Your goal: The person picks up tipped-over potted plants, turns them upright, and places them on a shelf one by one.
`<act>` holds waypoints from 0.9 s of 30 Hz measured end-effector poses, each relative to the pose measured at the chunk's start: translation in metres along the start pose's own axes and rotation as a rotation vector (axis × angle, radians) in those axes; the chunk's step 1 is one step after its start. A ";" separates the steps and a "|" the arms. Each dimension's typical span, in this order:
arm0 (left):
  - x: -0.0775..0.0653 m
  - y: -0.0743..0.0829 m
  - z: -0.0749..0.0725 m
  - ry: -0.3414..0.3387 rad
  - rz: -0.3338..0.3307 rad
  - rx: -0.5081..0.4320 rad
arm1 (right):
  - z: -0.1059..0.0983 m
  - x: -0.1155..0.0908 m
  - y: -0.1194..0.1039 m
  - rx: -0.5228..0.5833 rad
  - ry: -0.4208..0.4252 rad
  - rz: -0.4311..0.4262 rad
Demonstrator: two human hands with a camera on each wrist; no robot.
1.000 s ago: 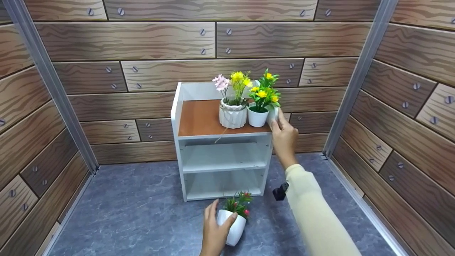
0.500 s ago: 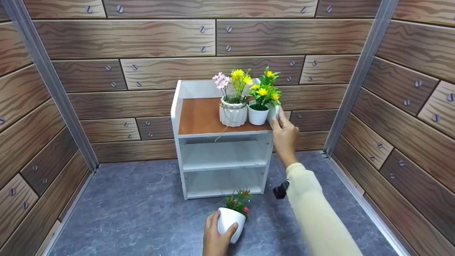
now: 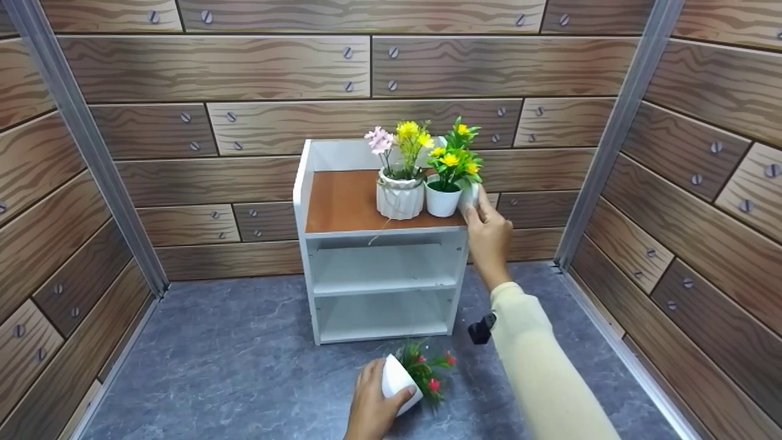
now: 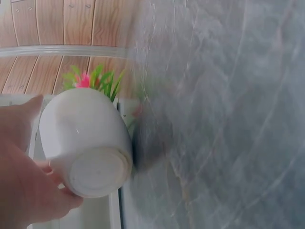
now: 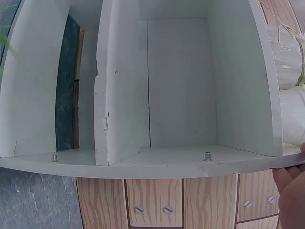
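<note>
My left hand (image 3: 374,397) grips a white flowerpot (image 3: 398,380) low over the floor, with the thumb on its near side. The pot leans over to the right, so its green leaves and red flowers (image 3: 434,384) point sideways. In the left wrist view the pot's round base (image 4: 97,171) faces the camera. My right hand (image 3: 490,241) holds the upper right side panel of a small white shelf unit (image 3: 385,291), thumb inside and fingers outside. Beside that hand stands a small white pot with yellow flowers (image 3: 443,200), upright on the brown top (image 3: 342,198).
A ribbed white pot (image 3: 400,198) with pink and yellow flowers stands left of the small pot, twine hanging over the front edge. Wood-patterned walls (image 3: 244,67) enclose the grey marbled floor (image 3: 244,354). A black device (image 3: 482,330) sits at my right wrist.
The pot in my left hand has tipped further to the right, its flowers swinging right and down. My right hand keeps its hold on the side panel, and the shelf unit stays put.
</note>
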State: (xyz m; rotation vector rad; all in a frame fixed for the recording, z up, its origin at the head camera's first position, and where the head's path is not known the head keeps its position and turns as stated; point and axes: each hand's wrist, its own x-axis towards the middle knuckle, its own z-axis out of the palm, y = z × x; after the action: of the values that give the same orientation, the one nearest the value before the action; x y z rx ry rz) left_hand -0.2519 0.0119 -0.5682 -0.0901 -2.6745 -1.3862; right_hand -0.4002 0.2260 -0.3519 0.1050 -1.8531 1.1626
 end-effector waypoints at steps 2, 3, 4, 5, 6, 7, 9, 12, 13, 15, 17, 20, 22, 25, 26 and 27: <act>0.000 -0.001 0.000 -0.022 0.015 0.025 | 0.000 0.000 0.000 0.002 0.000 0.003; 0.000 -0.002 0.000 -0.032 0.022 0.031 | 0.000 0.000 0.000 0.002 0.000 0.005; 0.000 -0.002 0.000 -0.037 0.036 0.044 | 0.000 0.000 0.000 0.000 0.000 0.007; 0.000 -0.003 0.000 -0.040 0.050 0.052 | 0.001 0.000 0.000 -0.004 0.000 0.008; 0.000 -0.004 0.000 -0.041 0.063 0.064 | 0.001 0.000 0.000 -0.008 0.002 0.009; 0.000 -0.005 0.000 -0.042 0.073 0.074 | 0.001 0.000 0.000 -0.010 0.003 0.008; 0.000 -0.006 0.000 -0.039 0.090 0.078 | 0.001 0.000 0.001 -0.013 0.006 0.005; 0.000 -0.008 -0.001 -0.031 0.094 0.075 | 0.001 -0.001 0.001 -0.013 0.007 0.001; 0.000 -0.009 -0.002 -0.033 0.088 0.065 | 0.001 -0.001 0.001 -0.011 0.005 0.001; 0.001 -0.010 -0.003 -0.030 0.073 0.041 | 0.001 -0.001 0.000 -0.011 0.004 0.005; 0.001 -0.012 -0.003 -0.025 0.050 0.013 | 0.001 -0.001 0.000 -0.010 0.002 0.014; 0.001 -0.015 -0.003 -0.007 0.025 -0.039 | 0.001 -0.001 0.001 -0.005 0.000 0.027; 0.000 -0.017 -0.002 0.018 0.023 -0.069 | 0.001 -0.001 0.001 0.002 -0.006 0.032; -0.002 -0.020 0.000 0.068 0.039 -0.108 | 0.001 -0.001 0.001 0.008 -0.012 0.031; -0.002 -0.021 0.001 0.081 0.041 -0.123 | 0.001 -0.001 0.001 0.010 -0.013 0.030; -0.003 -0.022 0.001 0.094 0.043 -0.138 | 0.001 -0.002 0.001 0.010 -0.014 0.030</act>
State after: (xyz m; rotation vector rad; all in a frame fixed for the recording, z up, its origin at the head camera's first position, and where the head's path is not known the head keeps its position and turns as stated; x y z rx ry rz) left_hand -0.2517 0.0003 -0.5874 -0.0929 -2.4850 -1.5216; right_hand -0.4006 0.2250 -0.3539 0.0909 -1.8673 1.1945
